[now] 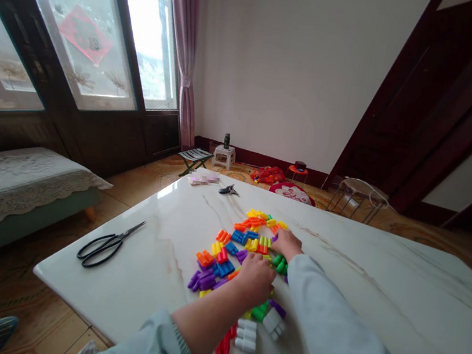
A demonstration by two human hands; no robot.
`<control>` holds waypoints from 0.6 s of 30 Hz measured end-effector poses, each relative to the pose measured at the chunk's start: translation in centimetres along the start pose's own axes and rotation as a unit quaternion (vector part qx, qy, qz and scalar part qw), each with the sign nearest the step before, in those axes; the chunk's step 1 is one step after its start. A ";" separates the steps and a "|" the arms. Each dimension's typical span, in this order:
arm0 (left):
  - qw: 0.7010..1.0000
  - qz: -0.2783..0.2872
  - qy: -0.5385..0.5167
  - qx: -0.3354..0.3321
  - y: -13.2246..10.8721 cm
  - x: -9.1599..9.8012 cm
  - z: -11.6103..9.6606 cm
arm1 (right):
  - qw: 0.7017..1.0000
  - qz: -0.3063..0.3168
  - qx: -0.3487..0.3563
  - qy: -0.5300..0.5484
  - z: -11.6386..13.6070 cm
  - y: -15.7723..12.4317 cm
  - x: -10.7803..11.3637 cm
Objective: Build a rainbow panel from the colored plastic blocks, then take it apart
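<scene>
Colourful plastic building blocks, each shaped like short tubes joined side by side, lie in a loose pile on the white marbled table (162, 266). My left hand (253, 279) is over the middle of the pile with its fingers curled down; what they hold, if anything, is hidden. Farther back, my right hand (288, 244) pinches at a purple building block (274, 237) at the pile's right edge. Green blocks (280, 263) lie just below the right hand. Blue blocks (223, 268) and purple blocks (205, 279) are left of my left hand; white blocks (246, 335) and red blocks (223, 348) lie nearer me.
Black-handled scissors (110, 246) lie open at the table's left. A bunch of keys (229, 190) and a pale packet (204, 177) are by the far edge. Beyond stand a folding stool (195, 156), a white stool (224, 155) and a lace-covered bench (20, 182).
</scene>
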State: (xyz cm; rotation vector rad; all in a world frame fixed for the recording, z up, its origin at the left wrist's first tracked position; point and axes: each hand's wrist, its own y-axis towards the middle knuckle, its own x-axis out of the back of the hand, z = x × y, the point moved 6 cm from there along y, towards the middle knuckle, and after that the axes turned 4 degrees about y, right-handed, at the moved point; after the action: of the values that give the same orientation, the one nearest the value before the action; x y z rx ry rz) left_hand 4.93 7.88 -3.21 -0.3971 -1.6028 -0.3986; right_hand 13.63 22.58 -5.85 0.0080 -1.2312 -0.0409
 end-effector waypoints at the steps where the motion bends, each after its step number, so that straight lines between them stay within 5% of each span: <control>1: 1.000 0.002 -0.002 0.003 0.0 0.0 0.1 | 1.000 -0.005 -0.001 -0.006 0.1 -0.1 0.4; 5: 0.999 -0.008 -0.028 0.040 -0.3 0.5 0.9 | 0.998 -0.068 0.008 0.014 -0.3 -1.8 4.1; 10: 0.987 -0.066 -0.099 0.107 -0.6 1.6 1.4 | 0.983 -0.081 0.069 0.149 -2.1 -7.6 7.0; 14: 0.984 -0.083 -0.157 0.029 -0.2 2.5 -1.1 | 0.985 -0.017 0.064 0.161 -4.1 -12.7 6.4; 18: 0.984 -0.039 -0.165 -0.054 0.1 2.5 -4.1 | 0.988 -0.014 0.085 0.126 -4.9 -15.7 6.0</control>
State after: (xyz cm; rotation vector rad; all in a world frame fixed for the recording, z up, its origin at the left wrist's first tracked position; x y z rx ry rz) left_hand 8.41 6.07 -0.42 -0.5040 -1.9285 -0.4995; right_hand 19.82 6.61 -2.30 0.1753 -0.9792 0.0396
